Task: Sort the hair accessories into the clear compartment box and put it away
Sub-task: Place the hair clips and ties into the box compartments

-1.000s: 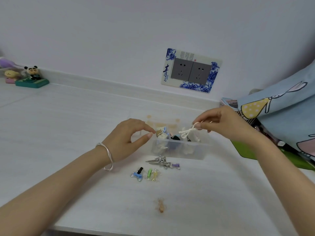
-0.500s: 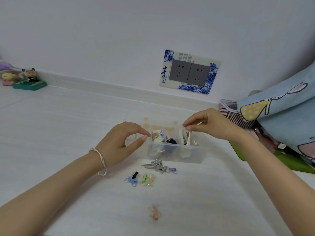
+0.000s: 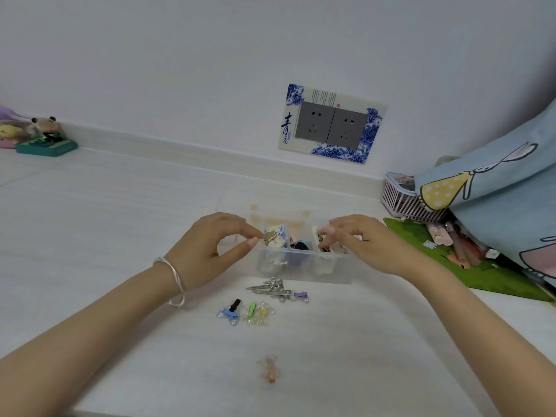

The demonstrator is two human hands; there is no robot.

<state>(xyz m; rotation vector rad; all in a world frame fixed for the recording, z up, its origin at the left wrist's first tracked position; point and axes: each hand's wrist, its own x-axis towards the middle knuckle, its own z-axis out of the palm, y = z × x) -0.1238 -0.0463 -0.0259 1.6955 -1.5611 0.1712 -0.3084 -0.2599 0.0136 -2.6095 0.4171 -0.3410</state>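
**Clear plastic box between my hands: spill risk while loading**

Risk first. My right hand (image 3: 370, 245) was pushing down at the right end of the clear compartment box (image 3: 304, 267). The box looked light, so I judged that too much downward pressure there could rock or slide it and shake out what was already sorted. The left compartment was overfull. A patterned fabric bow (image 3: 275, 237) stuck up above the rim right at my left fingertips, and a nudge could have popped it out or into the middle compartment, where a dark accessory (image 3: 299, 245) sat. Loose pieces also lay on the table (image 3: 120, 236) below both wrists, on my side of the box. Dragging a forearm back could have swept them off the front edge.

Grip. My right thumb and forefinger were closed to a narrow pinch on a white accessory (image 3: 321, 238), which was low in the right compartment, with my other fingers curled above it. My left hand (image 3: 210, 251) was curved, thumb and forefinger a small gap apart, with the tips at the bow. I could not tell whether they were holding it or only touching it.

Unsorted on my side of the box:
- silver clips (image 3: 272, 288) just beyond my wrists
- a purple clip (image 3: 301, 295) beside the silver ones
- blue clip (image 3: 230, 313), green clip (image 3: 252, 309) and yellow clips (image 3: 263, 313), closer to me
- an amber clip (image 3: 270, 370), closest to me, well apart from the others
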